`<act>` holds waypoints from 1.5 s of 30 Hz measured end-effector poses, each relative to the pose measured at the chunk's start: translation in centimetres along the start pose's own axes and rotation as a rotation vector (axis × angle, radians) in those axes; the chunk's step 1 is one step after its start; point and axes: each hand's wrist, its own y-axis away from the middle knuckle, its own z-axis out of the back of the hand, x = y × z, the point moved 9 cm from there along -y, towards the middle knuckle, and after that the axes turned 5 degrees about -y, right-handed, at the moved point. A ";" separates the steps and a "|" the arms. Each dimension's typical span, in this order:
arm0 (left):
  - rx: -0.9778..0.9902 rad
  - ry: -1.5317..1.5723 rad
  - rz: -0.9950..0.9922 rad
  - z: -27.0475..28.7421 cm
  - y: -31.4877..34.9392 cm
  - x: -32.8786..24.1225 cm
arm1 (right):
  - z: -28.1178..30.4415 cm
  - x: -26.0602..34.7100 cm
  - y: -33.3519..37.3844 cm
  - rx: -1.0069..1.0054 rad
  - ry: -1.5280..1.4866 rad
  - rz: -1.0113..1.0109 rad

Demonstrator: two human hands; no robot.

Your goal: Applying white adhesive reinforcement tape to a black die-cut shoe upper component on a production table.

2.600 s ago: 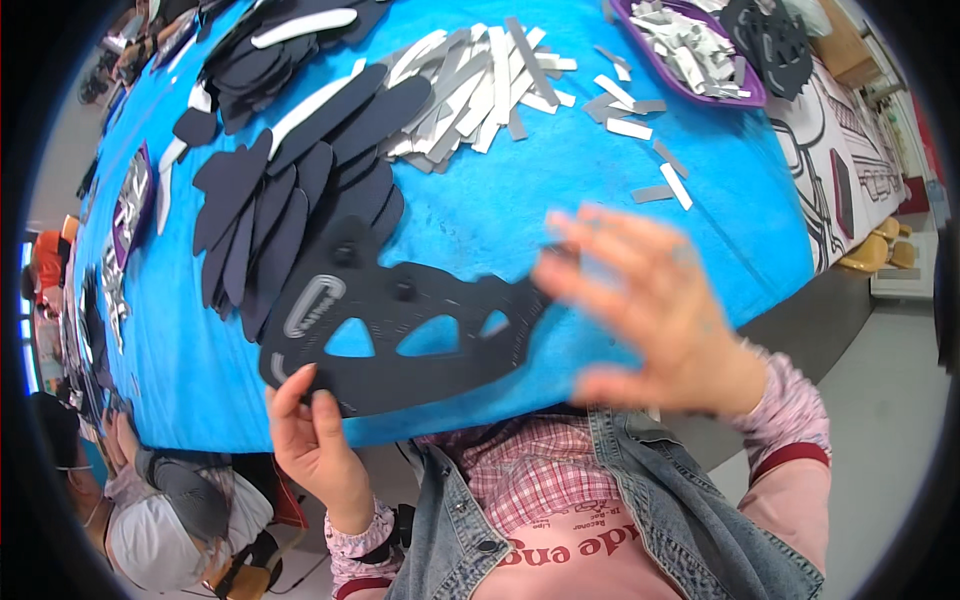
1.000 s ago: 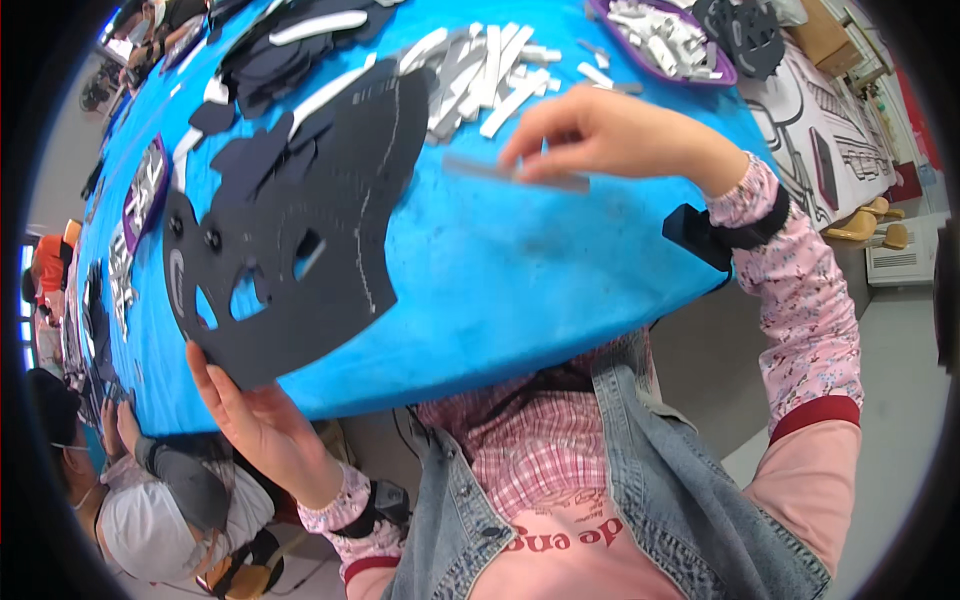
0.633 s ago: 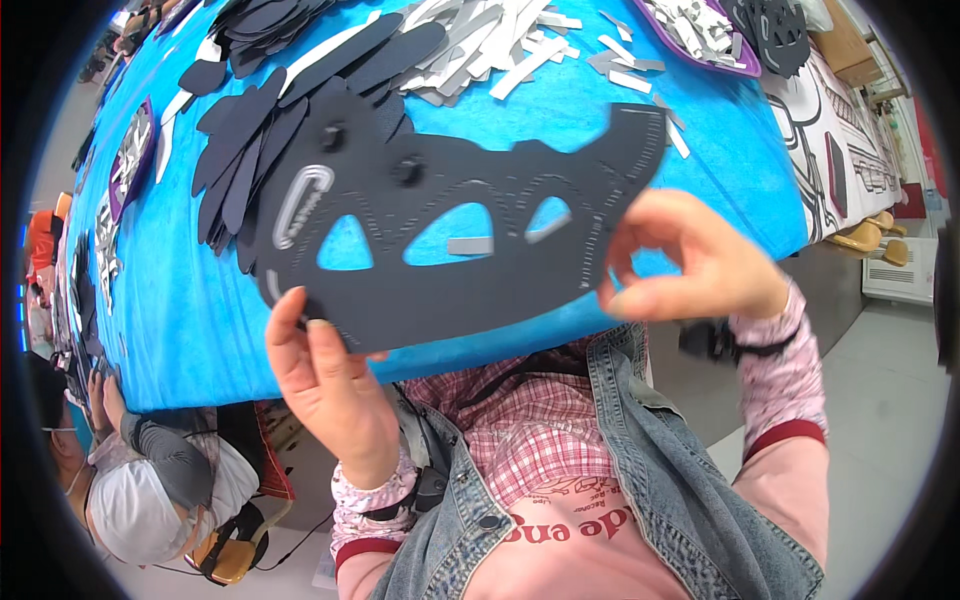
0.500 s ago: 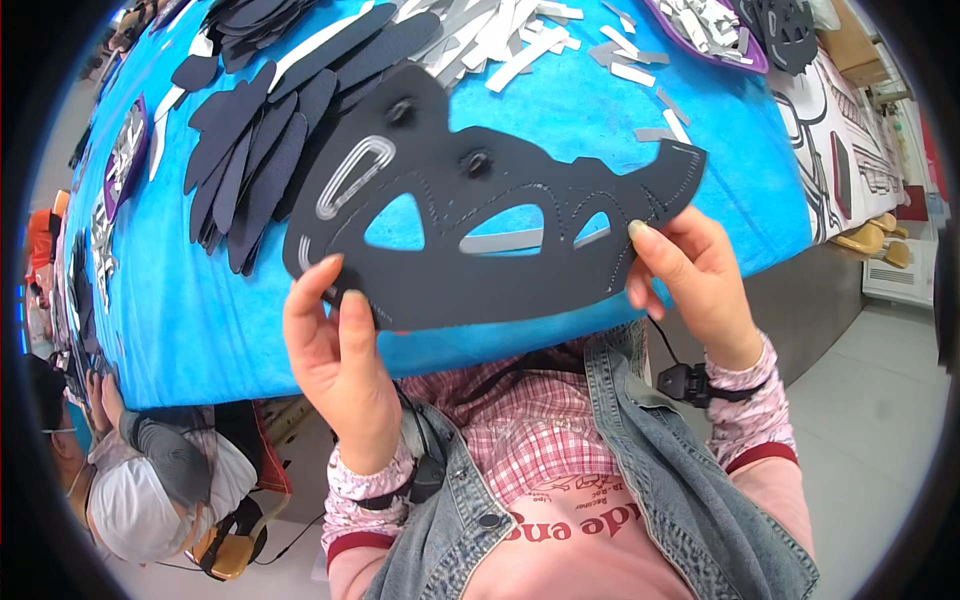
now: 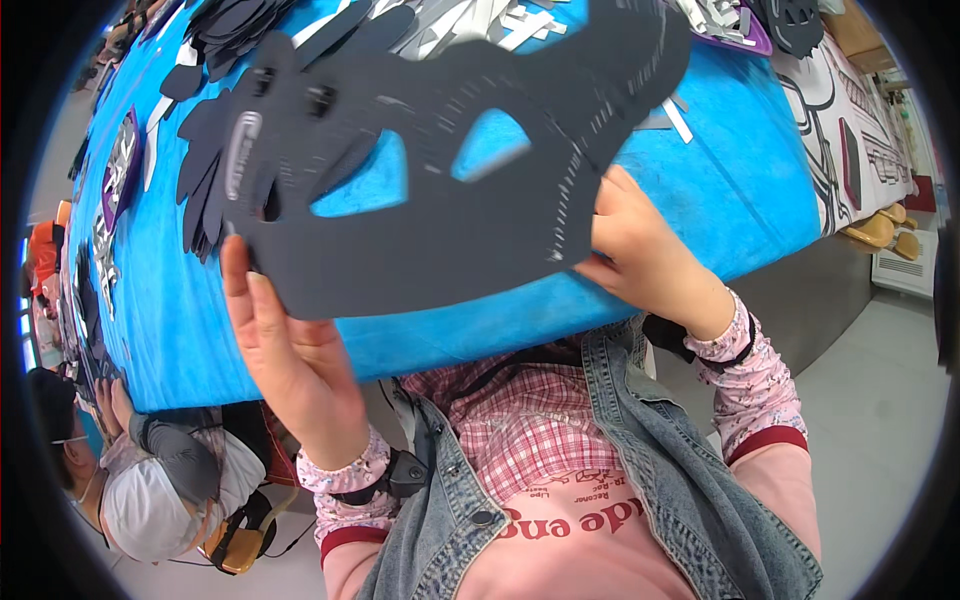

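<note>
A flat black panel (image 5: 420, 255) with cut-out windows, light stitch lines and two small dark round bumps is held tilted above the table, its right end raised. My left hand (image 5: 300, 365) pinches the panel's lower left edge between thumb and fingers. At the right edge, my right hand (image 5: 640, 245) is closed on the panel, with the fingertips partly hidden behind it. The panel is slightly blurred and covers part of the piles on the table.
A blue cloth (image 5: 740, 200) covers the table. Dark oval pieces (image 5: 200, 190) lie in piles at the left, white and grey strips (image 5: 460, 30) at the back. A purple tray (image 5: 755, 40) stands far right. A co-worker (image 5: 165, 490) sits at the lower left.
The panel has come closer and swung leftward, its right end rising. My left hand has moved left; my right hand has shifted left and turned, hiding its fingertips.
</note>
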 end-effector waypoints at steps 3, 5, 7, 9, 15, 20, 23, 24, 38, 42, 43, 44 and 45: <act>-0.041 -0.103 0.115 -0.1 1.9 1.8 | 0.1 -1.2 0.8 0.107 -0.142 -0.236; -0.057 -0.163 0.141 -0.3 3.0 2.9 | 1.6 -0.1 1.7 0.050 -0.360 -0.283; -0.066 -0.202 0.183 -0.4 3.7 3.9 | 2.1 0.6 2.7 -0.064 -0.696 -0.376; 0.030 -0.353 0.073 -1.5 3.7 3.3 | 1.8 -0.6 4.7 -0.183 -0.802 -0.661; 0.120 -0.661 0.195 -0.6 3.6 2.4 | 3.1 -2.1 5.1 -0.233 -0.310 -0.703; 0.236 -1.008 0.055 -0.4 3.2 1.5 | 3.7 -2.4 4.4 -0.268 -0.284 -0.645; 0.231 -1.061 0.067 -0.3 3.2 1.8 | 3.7 -3.3 4.8 -0.113 -0.117 -0.733; 0.220 -1.063 0.065 -0.4 3.2 1.8 | 3.5 -3.8 5.1 -0.088 -0.106 -0.773; 0.270 -1.050 -0.046 0.0 3.7 1.8 | 3.6 -4.0 4.1 -0.108 -0.167 -0.724; 0.263 -1.060 -0.075 -0.1 3.5 1.4 | 3.5 -4.2 4.1 -0.075 -0.145 -0.732; 0.248 -1.053 -0.081 0.0 3.4 1.4 | 3.4 -4.2 4.1 -0.077 -0.157 -0.749; 0.247 -1.051 -0.080 0.0 3.4 1.4 | 3.4 -4.3 4.2 -0.084 -0.178 -0.756; 0.245 -1.049 -0.075 -0.1 3.4 1.4 | 3.4 -4.3 4.2 -0.088 -0.168 -0.756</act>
